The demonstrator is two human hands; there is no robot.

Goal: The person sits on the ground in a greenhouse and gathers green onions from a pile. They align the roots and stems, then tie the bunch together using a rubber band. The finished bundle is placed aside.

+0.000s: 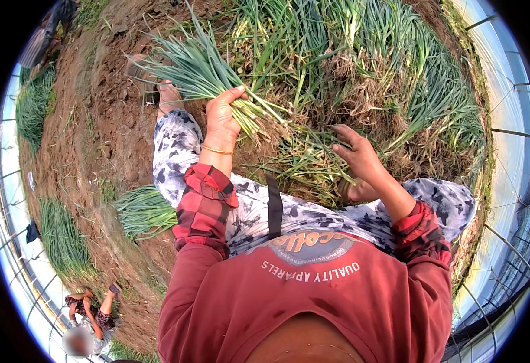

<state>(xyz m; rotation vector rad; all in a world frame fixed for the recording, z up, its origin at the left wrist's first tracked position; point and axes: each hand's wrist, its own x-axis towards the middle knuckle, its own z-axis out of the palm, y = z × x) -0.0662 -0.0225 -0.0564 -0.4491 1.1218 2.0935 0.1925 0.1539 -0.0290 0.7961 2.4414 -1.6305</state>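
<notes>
My left hand [224, 113] is closed round a bunch of green onions [201, 72], its leaves fanning to the upper left and its pale, rooted ends pointing right. To the right, my right hand [358, 152] has its fingers spread, with nothing gripped in it. Beneath and beside it, loose trimmed leaves and stalks [310, 168] lie heaped on the ground in front of my lap. Beyond both hands spreads a large pile of green onions [378, 45] with brown, soil-covered roots [364, 95].
A bundle of green onions [149, 211] lies by my left knee on bare soil [110, 104]. Further left are more bundles [63, 236]. One person sits at the lower left [90, 322], and another is partly visible at the upper left [49, 34]. A greenhouse frame [514, 131] curves along the right.
</notes>
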